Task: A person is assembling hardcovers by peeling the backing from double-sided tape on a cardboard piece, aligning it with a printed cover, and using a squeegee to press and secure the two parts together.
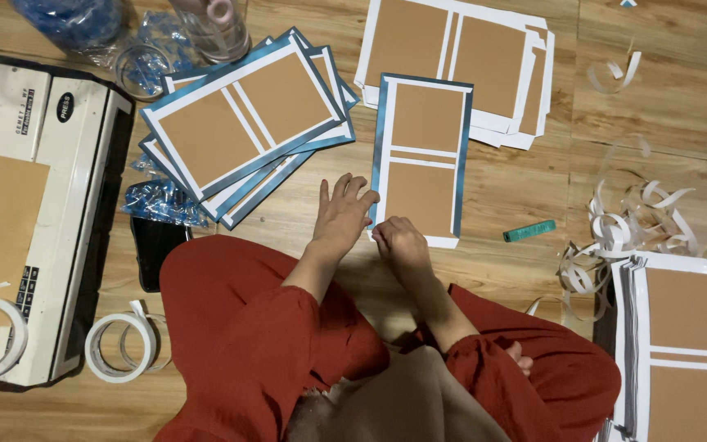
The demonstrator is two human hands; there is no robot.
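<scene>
A blue-edged sheet with two brown cardboard panels (421, 155) lies on the wooden floor in front of me. My left hand (342, 214) rests flat with spread fingers at the sheet's lower left edge. My right hand (400, 242) pinches at the sheet's bottom left corner, fingers curled; what it grips is too small to tell. A fanned stack of similar blue-edged sheets (243, 119) lies to the left. A stack of white-edged sheets with brown panels (460, 57) lies behind. My red-sleeved arms and knees fill the foreground.
A white machine (34, 164) with brown card on it stands at left, tape rolls (120, 348) beside it. A dark phone (153, 250), plastic bags and clear jars (214, 29) sit at upper left. A teal cutter (529, 231), curled white strips (623, 225) and another sheet pile (685, 344) are at right.
</scene>
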